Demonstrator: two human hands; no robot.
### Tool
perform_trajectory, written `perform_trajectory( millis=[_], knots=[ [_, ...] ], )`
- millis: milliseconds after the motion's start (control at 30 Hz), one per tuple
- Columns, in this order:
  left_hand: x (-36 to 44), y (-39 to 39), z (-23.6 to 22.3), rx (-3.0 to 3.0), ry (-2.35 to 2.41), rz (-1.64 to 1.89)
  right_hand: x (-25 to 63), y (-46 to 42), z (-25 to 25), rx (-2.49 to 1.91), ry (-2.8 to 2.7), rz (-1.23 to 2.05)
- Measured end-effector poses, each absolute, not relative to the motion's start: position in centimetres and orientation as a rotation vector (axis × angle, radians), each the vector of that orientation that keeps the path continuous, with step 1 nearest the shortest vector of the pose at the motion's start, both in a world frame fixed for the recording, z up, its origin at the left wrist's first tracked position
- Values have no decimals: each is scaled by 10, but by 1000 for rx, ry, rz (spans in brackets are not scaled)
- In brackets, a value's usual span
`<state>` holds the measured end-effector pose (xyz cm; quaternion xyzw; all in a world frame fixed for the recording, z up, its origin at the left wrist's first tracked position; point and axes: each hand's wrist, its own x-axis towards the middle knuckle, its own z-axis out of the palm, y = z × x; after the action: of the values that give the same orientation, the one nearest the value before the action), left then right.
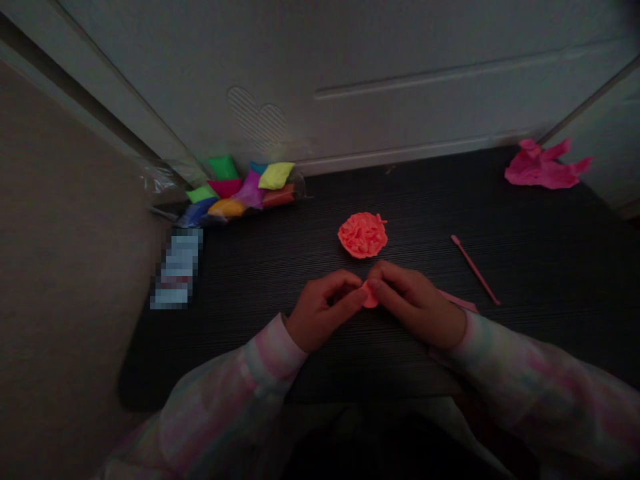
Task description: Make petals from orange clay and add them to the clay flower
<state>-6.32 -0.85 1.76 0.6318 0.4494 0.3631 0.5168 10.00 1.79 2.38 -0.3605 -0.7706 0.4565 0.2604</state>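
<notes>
Between the fingertips of both hands is a small, flat, coral-pink piece of modelling clay [371, 297]. My left hand [323, 310] pinches its left side with thumb and fingers, while my right hand [417, 303] grips it from the right. The fingers cover part of its edge. Just beyond the hands sits a round coral-pink clay form [363, 235] with a crumpled, petal-like top, touched by neither hand. A flat pink tool [457, 300] lies partly hidden behind my right wrist.
A slim pink modelling tool [475, 269] lies on the dark table [260, 267] at right. Crumpled pink material [545, 167] is at the back right corner. A clear bag of colourful clay packets [240, 190] and a blurred-out rectangle [177, 270] are at left. A white panel [400, 80] stands behind.
</notes>
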Motion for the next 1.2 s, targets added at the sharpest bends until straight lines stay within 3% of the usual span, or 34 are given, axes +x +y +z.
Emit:
perform_trajectory(
  millis=[1200],
  knots=[
    [-60, -6, 12, 1329, 1192, 883, 99, 16, 20, -1041, -1934, 1330]
  ],
)
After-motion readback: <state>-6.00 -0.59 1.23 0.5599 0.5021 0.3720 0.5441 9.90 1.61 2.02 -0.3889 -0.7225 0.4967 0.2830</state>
